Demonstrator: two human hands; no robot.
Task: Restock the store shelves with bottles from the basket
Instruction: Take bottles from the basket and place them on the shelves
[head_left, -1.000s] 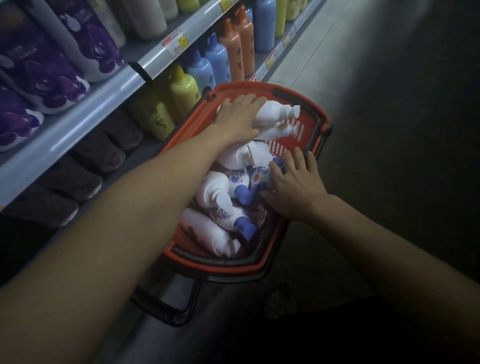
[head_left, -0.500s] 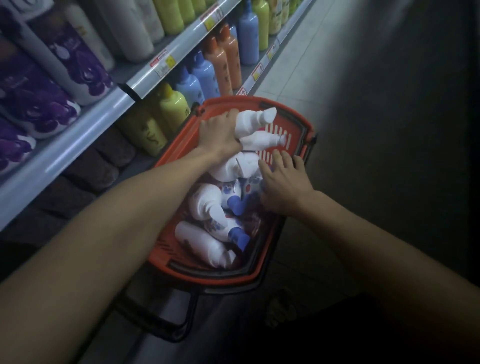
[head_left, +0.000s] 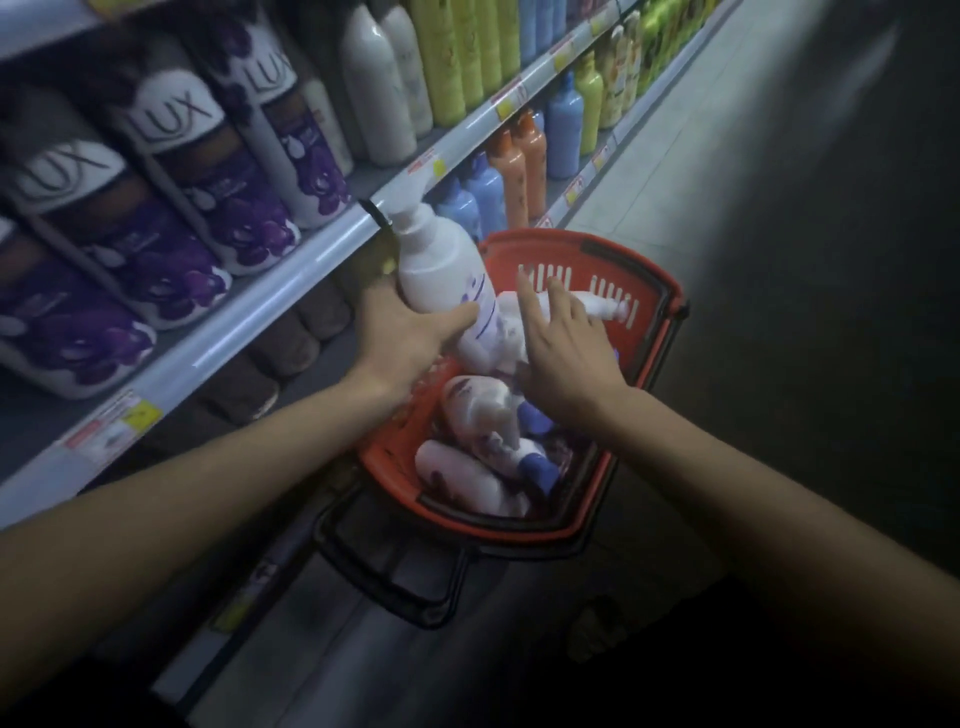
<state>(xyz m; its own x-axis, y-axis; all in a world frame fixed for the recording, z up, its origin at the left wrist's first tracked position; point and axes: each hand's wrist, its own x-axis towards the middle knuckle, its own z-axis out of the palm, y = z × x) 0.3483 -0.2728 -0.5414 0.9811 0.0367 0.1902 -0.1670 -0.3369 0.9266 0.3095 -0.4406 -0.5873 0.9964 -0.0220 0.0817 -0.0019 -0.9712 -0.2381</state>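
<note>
A red shopping basket (head_left: 660, 332) stands on the floor beside the shelves, holding several white pump bottles, some with blue caps (head_left: 535, 462). My left hand (head_left: 400, 338) grips a white pump bottle (head_left: 441, 260) around its lower body, lifted above the basket's left rim with its pump pointing up toward the shelf edge. My right hand (head_left: 566, 348) hovers over the basket with fingers spread, just above another white bottle (head_left: 597, 304) lying at the far end; it holds nothing.
The shelf edge (head_left: 249, 317) runs diagonally on the left, with purple Lux packs (head_left: 197, 218) above and dark packs below. Further along stand white, green, blue (head_left: 563, 130) and orange bottles (head_left: 519, 161). The tiled aisle floor lies to the right. Black basket handles (head_left: 395, 587) hang near me.
My left hand has closed on a white pump bottle and raised it out of the basket toward the shelf. My right hand has shifted forward over the far bottles. The view has tilted up.
</note>
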